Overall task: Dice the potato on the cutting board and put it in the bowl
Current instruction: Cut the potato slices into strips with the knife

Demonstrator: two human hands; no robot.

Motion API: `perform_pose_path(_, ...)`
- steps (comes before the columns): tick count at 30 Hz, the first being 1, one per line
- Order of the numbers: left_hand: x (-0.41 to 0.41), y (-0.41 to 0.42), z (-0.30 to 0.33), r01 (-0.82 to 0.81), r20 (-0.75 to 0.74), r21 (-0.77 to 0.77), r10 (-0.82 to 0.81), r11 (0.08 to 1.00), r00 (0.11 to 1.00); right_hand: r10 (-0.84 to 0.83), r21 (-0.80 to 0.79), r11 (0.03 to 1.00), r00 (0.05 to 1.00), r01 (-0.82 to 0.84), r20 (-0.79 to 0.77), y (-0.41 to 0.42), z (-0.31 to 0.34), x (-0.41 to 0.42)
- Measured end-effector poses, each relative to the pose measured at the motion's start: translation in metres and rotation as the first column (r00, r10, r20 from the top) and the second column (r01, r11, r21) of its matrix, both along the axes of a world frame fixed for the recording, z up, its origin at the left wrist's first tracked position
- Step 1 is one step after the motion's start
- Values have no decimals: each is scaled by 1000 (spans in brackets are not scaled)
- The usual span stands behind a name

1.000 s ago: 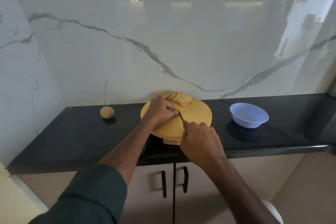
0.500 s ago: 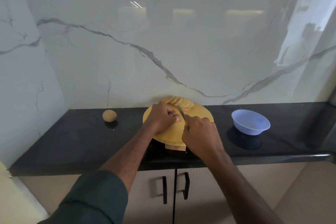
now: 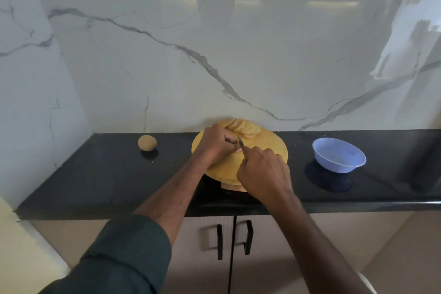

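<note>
The right hand (image 3: 263, 172) is gripping a knife (image 3: 241, 144), fingers curled round its handle — blade just beside the left hand (image 3: 216, 144) fingertips. Those fingers are curling over something hidden; potato slices (image 3: 241, 127) are lying just beyond them.

Evenly and softly lit, with pale rectangular glare and window reflections on the glossy marble wall (image 3: 214, 55), dark reflections under the bowl (image 3: 338, 154) on the shiny black worktop (image 3: 95, 174), slightly soft focus, and wide-angle bending toward the edges.
</note>
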State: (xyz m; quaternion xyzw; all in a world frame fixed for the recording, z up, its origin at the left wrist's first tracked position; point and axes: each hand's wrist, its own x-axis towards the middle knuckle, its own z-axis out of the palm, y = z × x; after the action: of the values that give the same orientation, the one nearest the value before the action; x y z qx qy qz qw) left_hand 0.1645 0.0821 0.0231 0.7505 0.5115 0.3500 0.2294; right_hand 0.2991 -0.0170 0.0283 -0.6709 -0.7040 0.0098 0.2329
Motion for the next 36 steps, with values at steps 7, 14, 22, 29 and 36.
perform_pose_path(7, 1, -2, 4, -24, -17, 7, 24, 1000, 1000, 45, -41, 998, 999, -44, 22, -7, 2, 7)
perform_pose_path(14, 4, -9, 10, -58, -16, -23, 58, 998, 998, 69, -74, 995, 997, -67, 28, -34, -4, 10)
perform_pose_path(22, -2, -14, 7, -56, -14, -27, 56, 998, 998, 21, 32, 999, 998, -19, -54, -41, 9, 21)
perform_pose_path(29, -2, -6, 1, -56, -39, -26, 55, 998, 998, 12, 17, 1000, 997, -11, -76, -13, 5, 0)
perform_pose_path(36, 0, -5, 2, -56, -60, 41, 58, 998, 996, 9, 3, 1000, 1000, -9, -18, -6, 2, 0)
